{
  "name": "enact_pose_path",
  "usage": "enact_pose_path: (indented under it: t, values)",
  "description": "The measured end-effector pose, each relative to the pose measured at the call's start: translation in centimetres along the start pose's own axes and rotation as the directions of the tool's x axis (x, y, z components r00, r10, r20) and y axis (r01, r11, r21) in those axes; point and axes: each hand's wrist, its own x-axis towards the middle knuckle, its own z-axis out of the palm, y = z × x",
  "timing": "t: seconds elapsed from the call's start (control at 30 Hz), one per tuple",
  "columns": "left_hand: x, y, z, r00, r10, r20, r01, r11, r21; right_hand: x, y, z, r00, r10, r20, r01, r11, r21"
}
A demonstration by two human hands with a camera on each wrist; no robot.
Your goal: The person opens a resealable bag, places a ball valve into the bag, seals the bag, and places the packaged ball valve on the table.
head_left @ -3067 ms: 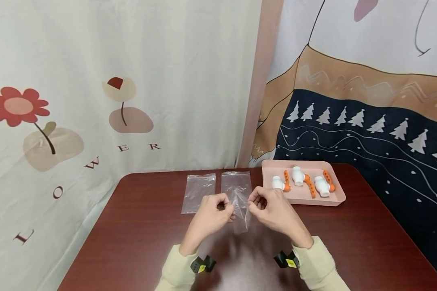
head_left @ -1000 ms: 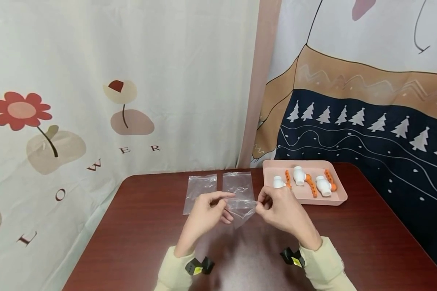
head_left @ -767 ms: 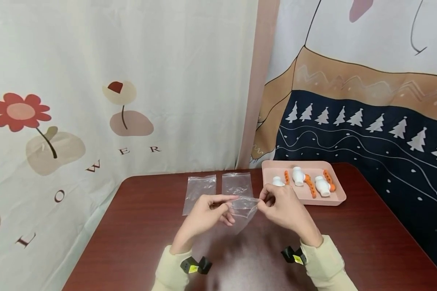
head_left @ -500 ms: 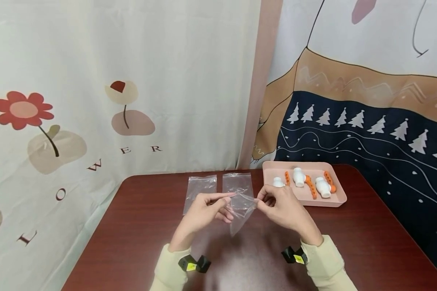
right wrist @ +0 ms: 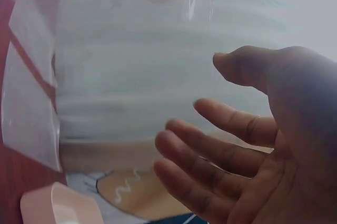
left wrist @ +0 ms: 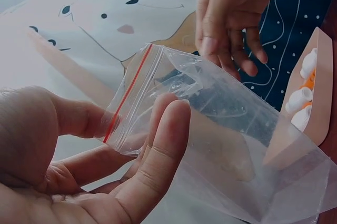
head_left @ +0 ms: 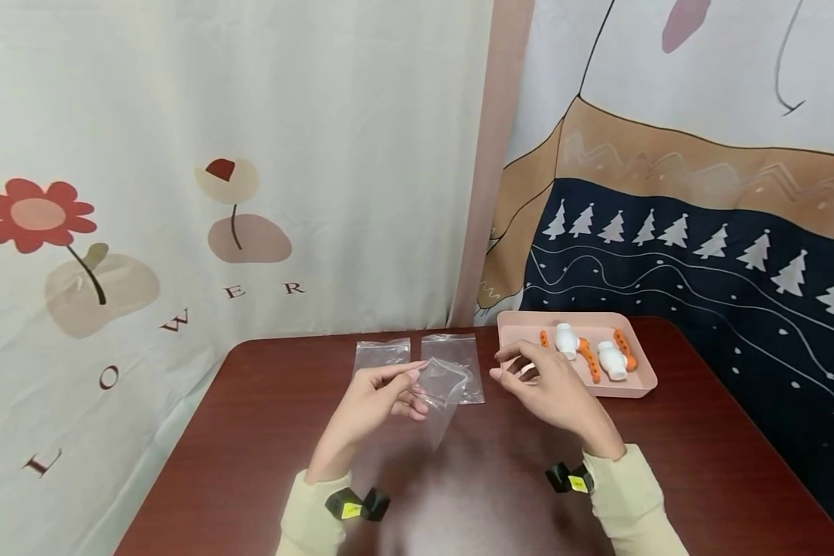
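My left hand (head_left: 371, 401) pinches a clear zip bag (left wrist: 221, 124) near its red-striped mouth. In the head view the bag hangs down to the right of the fingers, its top standing partly apart. My right hand (head_left: 552, 386) is off the bag, fingers spread and holding nothing, just in front of the pink tray (head_left: 639, 392). Inside that tray lie white valves with orange handles; one white valve (head_left: 612, 360) and another white valve (head_left: 566, 340) show well, while a further one is mostly hidden behind my right hand.
Two more clear bags lie flat at the table's back: a left bag (head_left: 382, 352) and a right bag (head_left: 469, 363), partly behind the held one. The dark red table (head_left: 264, 448) meets a curtain (head_left: 361, 193) along its far edge.
My right hand has let go of the bag and moved right, its fingers parting. The left hand keeps hold and has shifted slightly left with the bag.
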Motion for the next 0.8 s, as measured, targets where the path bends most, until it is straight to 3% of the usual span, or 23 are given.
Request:
enact_pose_path:
  t: [0.2, 0.43, 0.8]
  values:
    - [0.0, 0.1, -0.2, 1.000, 0.014, -0.008, -0.014, 1.000, 0.000, 0.1, 2.3, -0.7, 0.999, 0.034, -0.036, -0.037, 0.994, -0.100]
    - [-0.1, 0.1, -0.4, 1.000, 0.030, -0.008, -0.030, 0.999, 0.016, 0.8, 5.1, -1.9, 0.992, 0.128, 0.007, -0.125, 0.977, -0.173]
    - [-0.1, 0.1, -0.5, 0.999, 0.044, -0.008, -0.044, 0.998, 0.033, 2.4, 8.3, -4.2, 0.963, 0.258, 0.071, -0.233, 0.939, -0.253]
